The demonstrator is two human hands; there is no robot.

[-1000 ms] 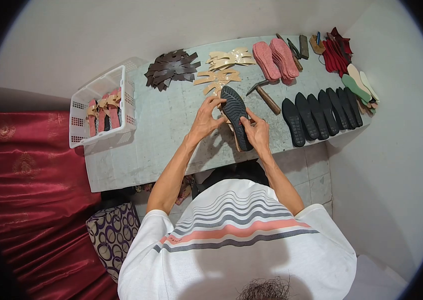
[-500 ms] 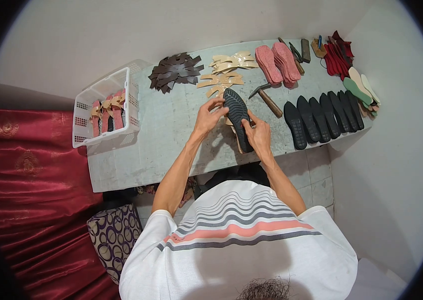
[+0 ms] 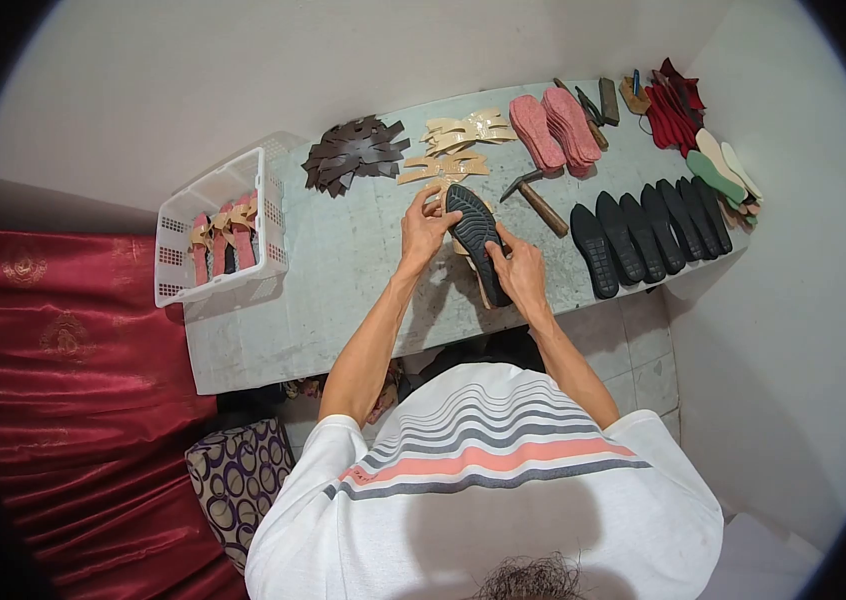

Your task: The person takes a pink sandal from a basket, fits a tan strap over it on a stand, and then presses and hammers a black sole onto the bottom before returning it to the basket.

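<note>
A black ridged shoe sole (image 3: 473, 225) is tilted over the table, its tread side facing up, with a beige piece showing beneath its edges. My left hand (image 3: 427, 228) is closed on the upper left edge of the sole, thumb on the tread. Lower down on the right side, my right hand (image 3: 519, 268) grips the narrower part with its thumb on top. Just right of the sole lies a hammer (image 3: 543, 208). Beige straps (image 3: 448, 166) are behind the sole.
The table (image 3: 323, 290) also bears brown straps (image 3: 353, 155), pink insoles (image 3: 568, 130), a row of black soles (image 3: 633, 240), red pieces (image 3: 673, 115) and green and beige insoles (image 3: 718, 175). A white basket (image 3: 271, 210) with pink sandals (image 3: 241, 232) stands at the left.
My left thumb has moved further onto the sole's tread. The view has shifted slightly, and both hands still hold the sole in nearly the same place.
</note>
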